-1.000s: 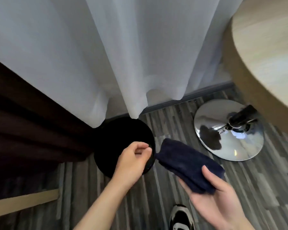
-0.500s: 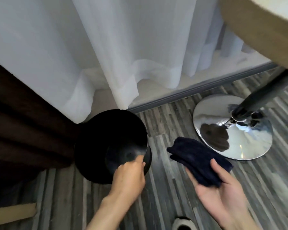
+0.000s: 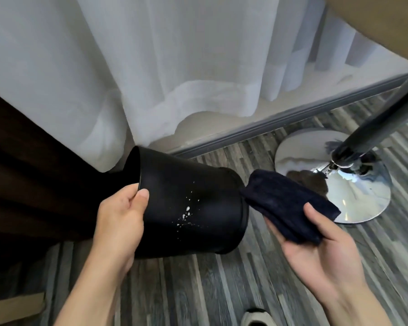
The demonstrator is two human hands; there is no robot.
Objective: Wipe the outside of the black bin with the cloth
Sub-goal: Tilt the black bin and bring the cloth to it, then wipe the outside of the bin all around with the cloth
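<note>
The black bin (image 3: 186, 205) is tipped on its side in the air, its mouth to the left and its base to the right. White specks dot its outer wall. My left hand (image 3: 120, 217) grips the rim, thumb on the outside, fingers inside. My right hand (image 3: 320, 250) holds a folded dark navy cloth (image 3: 285, 205) just right of the bin's base; the cloth's near corner touches or nearly touches the base edge.
A chrome round table base (image 3: 353, 203) with a dark pole (image 3: 375, 128) stands at the right, under a wooden tabletop (image 3: 386, 22). White sheer curtains (image 3: 174, 67) hang behind, a dark brown curtain (image 3: 33, 184) at the left. Grey wood-plank floor (image 3: 210, 290) lies below; a shoe toe (image 3: 257, 318) shows.
My left hand has lifted the bin by its rim and tipped it sideways, showing its outer wall. The cloth in my right hand has come close to the bin's base.
</note>
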